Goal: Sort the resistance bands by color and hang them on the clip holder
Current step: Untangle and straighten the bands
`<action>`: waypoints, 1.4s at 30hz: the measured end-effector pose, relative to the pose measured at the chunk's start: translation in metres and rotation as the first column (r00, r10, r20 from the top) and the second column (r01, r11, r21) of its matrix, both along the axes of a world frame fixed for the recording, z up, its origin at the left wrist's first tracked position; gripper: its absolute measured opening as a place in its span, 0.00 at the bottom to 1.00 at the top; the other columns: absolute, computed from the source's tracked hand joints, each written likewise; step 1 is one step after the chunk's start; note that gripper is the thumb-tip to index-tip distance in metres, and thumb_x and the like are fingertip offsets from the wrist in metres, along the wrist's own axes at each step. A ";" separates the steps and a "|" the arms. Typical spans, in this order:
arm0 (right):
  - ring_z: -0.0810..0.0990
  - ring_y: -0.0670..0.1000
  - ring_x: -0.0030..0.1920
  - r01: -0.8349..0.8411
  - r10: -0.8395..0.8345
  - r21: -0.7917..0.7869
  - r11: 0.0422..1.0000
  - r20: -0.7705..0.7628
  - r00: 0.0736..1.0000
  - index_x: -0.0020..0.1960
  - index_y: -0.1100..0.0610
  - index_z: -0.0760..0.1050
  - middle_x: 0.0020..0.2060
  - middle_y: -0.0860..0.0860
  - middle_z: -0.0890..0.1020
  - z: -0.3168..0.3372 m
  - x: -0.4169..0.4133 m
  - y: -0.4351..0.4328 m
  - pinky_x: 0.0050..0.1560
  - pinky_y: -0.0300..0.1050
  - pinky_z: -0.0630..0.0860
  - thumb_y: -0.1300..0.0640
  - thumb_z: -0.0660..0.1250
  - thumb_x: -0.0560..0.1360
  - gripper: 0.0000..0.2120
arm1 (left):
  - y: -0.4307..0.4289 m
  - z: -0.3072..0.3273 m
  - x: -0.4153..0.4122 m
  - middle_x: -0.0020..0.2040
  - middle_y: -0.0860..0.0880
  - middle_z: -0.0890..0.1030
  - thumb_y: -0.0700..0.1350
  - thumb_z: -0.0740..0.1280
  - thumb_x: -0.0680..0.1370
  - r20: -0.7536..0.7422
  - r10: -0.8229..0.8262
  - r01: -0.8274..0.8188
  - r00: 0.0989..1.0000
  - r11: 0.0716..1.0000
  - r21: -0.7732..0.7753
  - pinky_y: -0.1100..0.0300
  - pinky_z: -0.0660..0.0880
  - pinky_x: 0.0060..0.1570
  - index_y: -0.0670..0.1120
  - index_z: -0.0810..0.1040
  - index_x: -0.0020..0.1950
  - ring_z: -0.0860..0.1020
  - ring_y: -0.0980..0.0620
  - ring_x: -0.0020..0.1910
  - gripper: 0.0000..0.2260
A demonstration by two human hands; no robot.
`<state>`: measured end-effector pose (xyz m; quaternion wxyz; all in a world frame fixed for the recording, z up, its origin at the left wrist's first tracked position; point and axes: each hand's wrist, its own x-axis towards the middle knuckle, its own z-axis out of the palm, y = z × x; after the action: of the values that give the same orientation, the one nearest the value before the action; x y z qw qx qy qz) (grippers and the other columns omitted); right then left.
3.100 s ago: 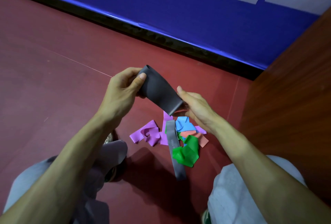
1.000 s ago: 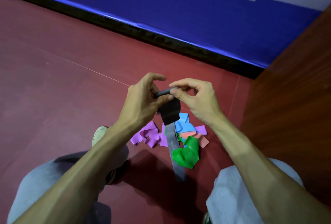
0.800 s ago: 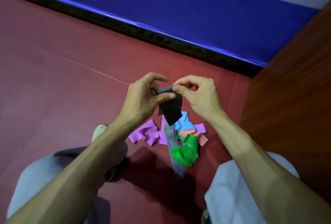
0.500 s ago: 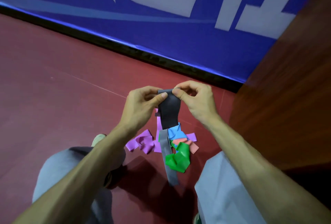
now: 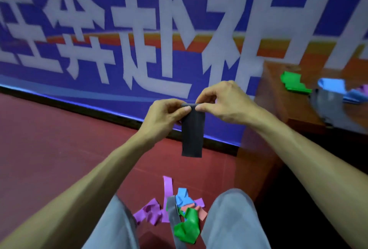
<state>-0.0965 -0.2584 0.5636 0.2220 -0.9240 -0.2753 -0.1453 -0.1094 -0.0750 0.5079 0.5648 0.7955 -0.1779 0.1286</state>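
View has lifted: wooden bench [image 5: 278, 97] carrying sorted bands [image 5: 294, 84] now shows at 3 o'clock; unsorted pile [image 5: 179, 213] at 6. Left hand [image 5: 165, 117] and right hand [image 5: 225, 103] pinch the folded dark grey band [image 5: 192, 135], centre, raised; likely bench-bound.

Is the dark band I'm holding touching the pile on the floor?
Apart. The head view shows the dark band hanging from the left hand and right hand, red floor showing between its lower edge and the pile.
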 end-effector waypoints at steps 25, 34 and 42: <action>0.78 0.43 0.39 0.406 -0.473 0.314 0.858 0.175 0.863 0.45 0.54 0.82 0.39 0.48 0.82 0.110 -0.065 -0.220 0.38 0.31 0.71 0.55 0.71 0.73 0.03 | -0.216 0.081 -0.044 0.37 0.44 0.75 0.42 0.70 0.76 -0.095 -0.397 0.402 0.913 0.914 0.048 0.53 0.74 0.43 0.36 0.75 0.38 0.75 0.51 0.39 0.11; 0.77 0.42 0.39 0.509 -0.533 0.238 0.827 0.049 0.844 0.47 0.55 0.83 0.40 0.48 0.82 0.075 -0.012 -0.279 0.37 0.31 0.68 0.56 0.71 0.74 0.04 | -0.279 0.074 -0.016 0.45 0.42 0.83 0.38 0.70 0.75 -0.277 -0.391 0.402 0.878 0.915 -0.019 0.64 0.80 0.37 0.34 0.80 0.54 0.81 0.53 0.37 0.10; 0.76 0.48 0.46 0.523 -0.522 0.055 0.851 -0.032 0.853 0.46 0.54 0.84 0.40 0.48 0.81 0.033 0.025 -0.285 0.48 0.39 0.68 0.53 0.72 0.73 0.05 | -0.281 0.068 0.008 0.36 0.41 0.81 0.46 0.74 0.72 -0.233 -0.237 0.309 0.943 0.881 0.358 0.64 0.72 0.29 0.36 0.83 0.48 0.74 0.53 0.29 0.13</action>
<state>-0.0714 -0.5430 0.5964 0.2047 -0.9579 -0.0078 -0.2013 -0.1018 -0.3558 0.5757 0.4215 0.8669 -0.2582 -0.0638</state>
